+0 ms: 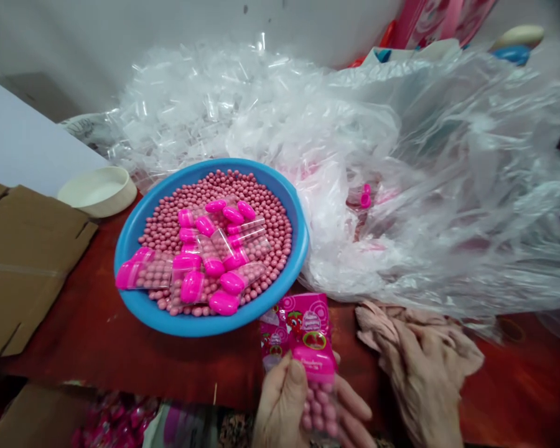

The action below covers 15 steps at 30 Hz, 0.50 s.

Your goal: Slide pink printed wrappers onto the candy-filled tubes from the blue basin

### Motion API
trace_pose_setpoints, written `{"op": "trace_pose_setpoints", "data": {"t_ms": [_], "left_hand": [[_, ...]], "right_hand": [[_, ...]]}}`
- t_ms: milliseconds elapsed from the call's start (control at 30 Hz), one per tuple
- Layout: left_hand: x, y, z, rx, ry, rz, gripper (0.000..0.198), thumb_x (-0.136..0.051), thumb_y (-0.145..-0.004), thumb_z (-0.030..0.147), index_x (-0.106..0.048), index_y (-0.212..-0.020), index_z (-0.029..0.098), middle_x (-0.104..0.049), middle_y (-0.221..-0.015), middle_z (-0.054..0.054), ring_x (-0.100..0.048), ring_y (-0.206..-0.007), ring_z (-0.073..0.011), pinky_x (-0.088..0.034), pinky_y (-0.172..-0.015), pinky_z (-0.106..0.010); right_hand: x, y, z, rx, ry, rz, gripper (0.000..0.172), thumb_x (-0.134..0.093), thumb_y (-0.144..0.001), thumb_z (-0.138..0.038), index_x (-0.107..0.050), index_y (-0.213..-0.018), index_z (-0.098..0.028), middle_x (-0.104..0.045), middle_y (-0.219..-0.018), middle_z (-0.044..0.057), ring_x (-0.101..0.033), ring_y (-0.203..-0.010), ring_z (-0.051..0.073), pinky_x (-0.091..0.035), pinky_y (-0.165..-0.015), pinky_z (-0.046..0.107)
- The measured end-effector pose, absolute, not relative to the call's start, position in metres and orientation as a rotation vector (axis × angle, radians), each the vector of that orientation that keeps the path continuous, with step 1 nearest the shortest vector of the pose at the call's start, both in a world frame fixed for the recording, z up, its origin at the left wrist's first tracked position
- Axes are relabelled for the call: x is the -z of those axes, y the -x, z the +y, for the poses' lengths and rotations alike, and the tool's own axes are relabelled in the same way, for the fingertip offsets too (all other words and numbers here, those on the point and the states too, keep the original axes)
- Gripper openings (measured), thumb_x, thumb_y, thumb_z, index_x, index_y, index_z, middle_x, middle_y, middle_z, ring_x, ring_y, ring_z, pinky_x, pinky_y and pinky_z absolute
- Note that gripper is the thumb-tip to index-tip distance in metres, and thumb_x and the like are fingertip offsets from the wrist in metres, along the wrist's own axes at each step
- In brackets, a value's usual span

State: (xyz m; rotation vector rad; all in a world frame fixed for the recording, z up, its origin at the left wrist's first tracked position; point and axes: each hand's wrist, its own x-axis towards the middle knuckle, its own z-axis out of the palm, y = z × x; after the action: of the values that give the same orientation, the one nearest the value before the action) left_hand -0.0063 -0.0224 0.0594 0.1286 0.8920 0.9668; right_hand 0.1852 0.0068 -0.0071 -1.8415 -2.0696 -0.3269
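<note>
In my left hand (282, 398) is a clear plastic tube of pink candy balls (318, 410) with a bright pink cap (314, 362). The thumb presses on its near side and the fingers curl behind it. Printed pink strawberry wrappers (303, 314) lie right behind the tube, partly covered by it; whether the fingers touch them is unclear. My right hand (424, 376) is on a crumpled pale pink cloth (466, 354) on the table, its fingers bent into the folds. A blue basin (295, 264) holds loose pink balls and several capped tubes (210, 255).
Behind the basin is a large heap of clear empty tubes (205, 99). Crumpled clear plastic bags (448, 199) spread along the right. At left stand a white bowl (98, 190) and a cardboard box (23, 267). Below the red table's edge (168, 373) are shiny pink packets (116, 420).
</note>
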Motion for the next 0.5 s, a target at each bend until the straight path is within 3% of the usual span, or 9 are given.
{"op": "trace_pose_setpoints", "data": {"t_ms": [200, 267, 333, 400, 500], "left_hand": [[-0.057, 0.008, -0.025, -1.033, -0.119, 0.806, 0.065, -0.051, -0.072, 0.066, -0.066, -0.046, 0.008, -0.056, -0.032, -0.005, -0.048, -0.026, -0.0070, -0.032, -0.027, -0.013], [-0.060, 0.012, -0.025, -0.994, -0.127, 0.866, 0.065, -0.049, -0.075, 0.064, -0.063, -0.046, 0.008, -0.053, -0.031, -0.004, -0.047, -0.026, -0.0062, -0.032, -0.028, -0.013], [-0.063, 0.016, -0.027, -0.975, -0.147, 0.910, 0.064, -0.049, -0.076, 0.063, -0.061, -0.044, 0.009, -0.050, -0.030, -0.002, -0.045, -0.025, -0.0052, -0.031, -0.028, -0.013], [-0.066, 0.017, -0.030, -1.011, -0.165, 0.959, 0.060, -0.052, -0.074, 0.063, -0.058, -0.045, 0.010, -0.050, -0.033, -0.001, -0.043, -0.025, -0.0042, -0.029, -0.028, -0.013], [-0.066, 0.015, -0.035, -1.084, -0.181, 1.101, 0.051, -0.059, -0.070, 0.061, -0.058, -0.055, 0.012, -0.057, -0.039, -0.001, -0.044, -0.026, -0.0039, -0.028, -0.028, -0.012]], "right_hand": [[0.029, -0.196, 0.027, 0.195, 1.798, -2.052, 0.054, -0.017, -0.095, -0.039, -0.063, -0.076, -0.017, -0.060, -0.064, 0.009, -0.052, -0.062, 0.024, -0.040, -0.063, 0.038], [0.016, -0.189, 0.026, 0.196, 1.842, -1.982, 0.058, -0.016, -0.095, -0.043, -0.063, -0.075, -0.015, -0.062, -0.068, 0.011, -0.053, -0.066, 0.025, -0.041, -0.066, 0.040], [-0.003, -0.176, 0.021, 0.178, 1.864, -1.847, 0.061, -0.020, -0.093, -0.052, -0.065, -0.088, -0.010, -0.064, -0.086, 0.018, -0.055, -0.084, 0.032, -0.041, -0.077, 0.048], [-0.024, -0.157, 0.013, -0.058, 1.764, -1.693, 0.057, -0.031, -0.090, -0.055, -0.064, -0.104, -0.011, -0.062, -0.104, 0.019, -0.052, -0.103, 0.034, -0.034, -0.092, 0.053], [-0.051, -0.124, 0.000, -0.727, 1.392, -1.591, 0.049, -0.040, -0.086, -0.058, -0.069, -0.102, -0.021, -0.067, -0.104, 0.011, -0.060, -0.099, 0.027, -0.047, -0.087, 0.041]]}}
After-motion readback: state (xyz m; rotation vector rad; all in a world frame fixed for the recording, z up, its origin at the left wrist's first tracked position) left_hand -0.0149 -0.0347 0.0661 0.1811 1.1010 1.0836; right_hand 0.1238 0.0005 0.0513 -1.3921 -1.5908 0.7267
